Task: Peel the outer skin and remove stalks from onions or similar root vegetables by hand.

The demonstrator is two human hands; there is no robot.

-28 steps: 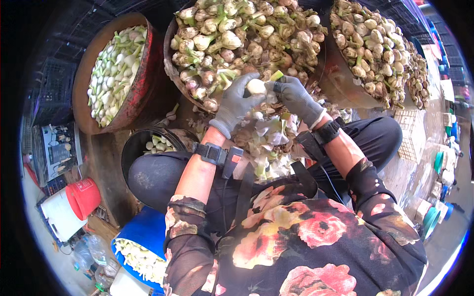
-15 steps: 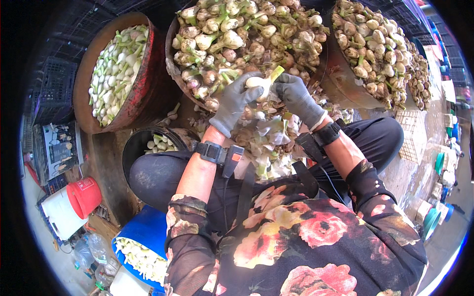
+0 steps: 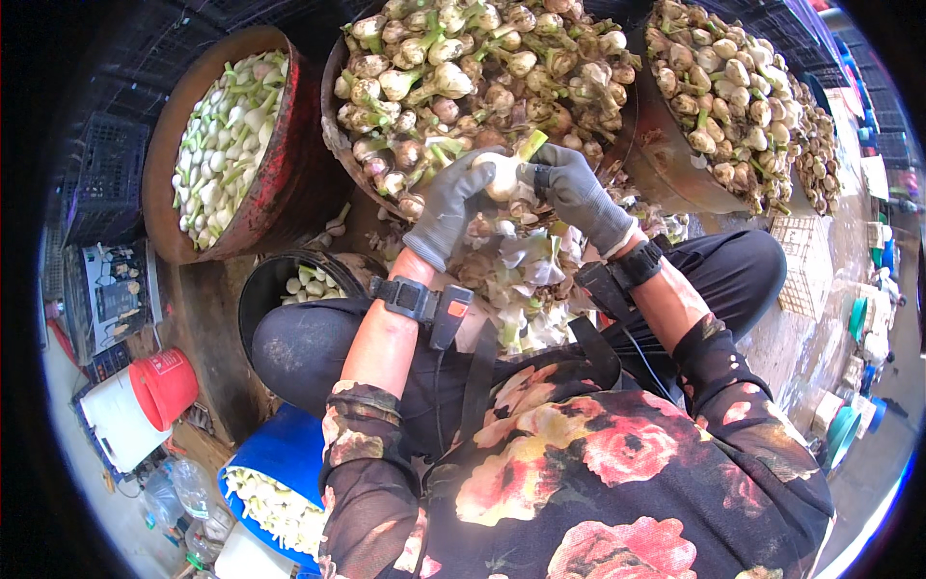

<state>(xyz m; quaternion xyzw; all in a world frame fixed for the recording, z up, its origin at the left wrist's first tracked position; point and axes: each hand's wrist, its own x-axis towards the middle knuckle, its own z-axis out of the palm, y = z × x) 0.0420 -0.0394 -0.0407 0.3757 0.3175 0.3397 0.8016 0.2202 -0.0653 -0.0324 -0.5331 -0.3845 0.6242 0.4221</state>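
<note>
Between my gloved hands is a white garlic bulb (image 3: 501, 178) with a short green stem stub pointing up and right. My left hand (image 3: 449, 207) grips the bulb from its left side, thumb and fingers closed round it. My right hand (image 3: 582, 193) pinches at the bulb's right side, fingers closed against it. Just beyond both hands sits a large tub heaped with unpeeled garlic bulbs (image 3: 502, 72), brownish and dirty. Under the hands lies a pile of loose papery garlic skins (image 3: 526, 270).
A rusty red drum (image 3: 275, 159) of clean white bulbs stands at left. Near my left knee is a black bucket (image 3: 260, 289) with some bulbs. A blue barrel (image 3: 289, 444) holds pale stalk pieces. More dirty garlic (image 3: 733, 92) fills containers at right, by a white basket (image 3: 803, 261).
The garlic bulb has turned and shifted slightly left between my hands, showing more of its rounded white side. Both hands have moved a little, still at the bulb.
</note>
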